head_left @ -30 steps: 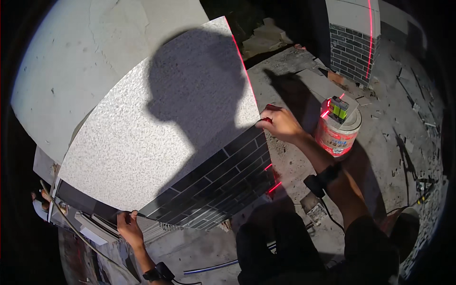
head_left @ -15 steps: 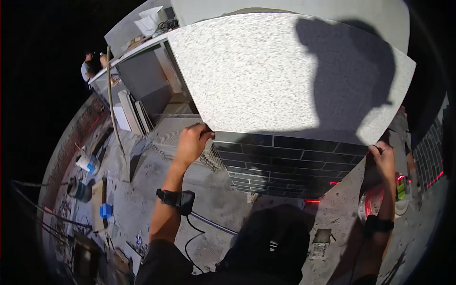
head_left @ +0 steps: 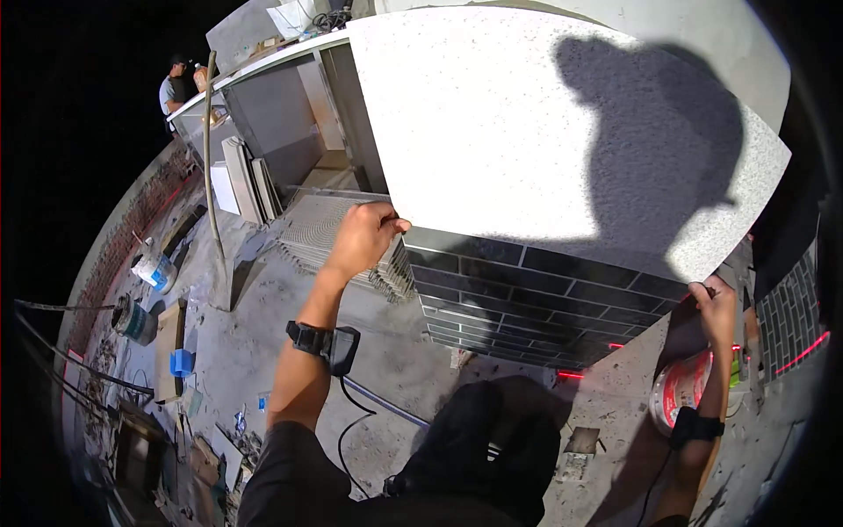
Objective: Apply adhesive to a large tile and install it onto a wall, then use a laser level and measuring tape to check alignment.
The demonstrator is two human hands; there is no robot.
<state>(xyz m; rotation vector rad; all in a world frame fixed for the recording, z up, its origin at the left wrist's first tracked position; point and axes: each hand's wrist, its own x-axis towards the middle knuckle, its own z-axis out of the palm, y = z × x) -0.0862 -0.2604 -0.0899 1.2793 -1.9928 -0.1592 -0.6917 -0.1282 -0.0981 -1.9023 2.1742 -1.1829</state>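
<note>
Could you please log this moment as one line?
left hand: at near left corner of white slab | right hand: at near right corner | below: dark tiled face

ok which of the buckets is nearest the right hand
The red bucket, the only one at the picture's right, below the right hand; the white bucket and the dark bucket are both at far left.

**Text check: nothing legible**

White bucket on the left: blue label-like patch, too small to read. Red-and-pale bucket on the right: pale marks on the red wall, partly behind the right forearm, characters can't be made out. Blue-and-white scrap on the floor: possibly printed, too small to tell. Orange bottle, far upper left: same.
</note>
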